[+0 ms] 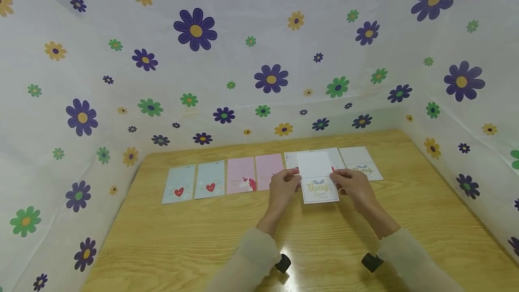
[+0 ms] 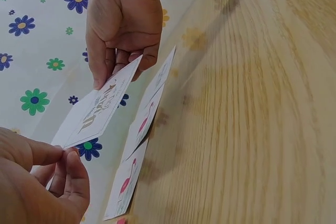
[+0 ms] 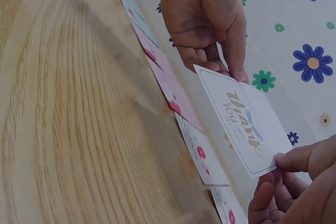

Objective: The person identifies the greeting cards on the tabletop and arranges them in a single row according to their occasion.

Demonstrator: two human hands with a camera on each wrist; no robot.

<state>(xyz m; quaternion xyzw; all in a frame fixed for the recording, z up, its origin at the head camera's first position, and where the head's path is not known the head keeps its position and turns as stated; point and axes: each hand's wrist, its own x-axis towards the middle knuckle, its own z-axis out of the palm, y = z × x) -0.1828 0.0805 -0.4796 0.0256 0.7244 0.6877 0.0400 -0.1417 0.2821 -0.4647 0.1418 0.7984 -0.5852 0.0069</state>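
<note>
A white thank-you card [image 1: 317, 175] with gold lettering is held up above the wooden table, tilted. My left hand [image 1: 283, 190] pinches its left edge between thumb and fingers, and my right hand [image 1: 357, 188] pinches its right edge the same way. In the left wrist view the thank-you card [image 2: 100, 108] spans the gap between both hands. The right wrist view shows the lettering on the thank-you card [image 3: 241, 124] most clearly. Behind it on the table lies another thank-you card [image 1: 361, 162], partly covered by my right hand.
A row of cards lies along the table's back: two pale blue heart cards [image 1: 179, 184], two pink unicorn cards [image 1: 241, 175] and two white flamingo cards [image 3: 202, 150], partly hidden in the head view. The wooden table [image 1: 194, 242] meets a flower-patterned sheet [image 1: 235, 62] behind and at the sides.
</note>
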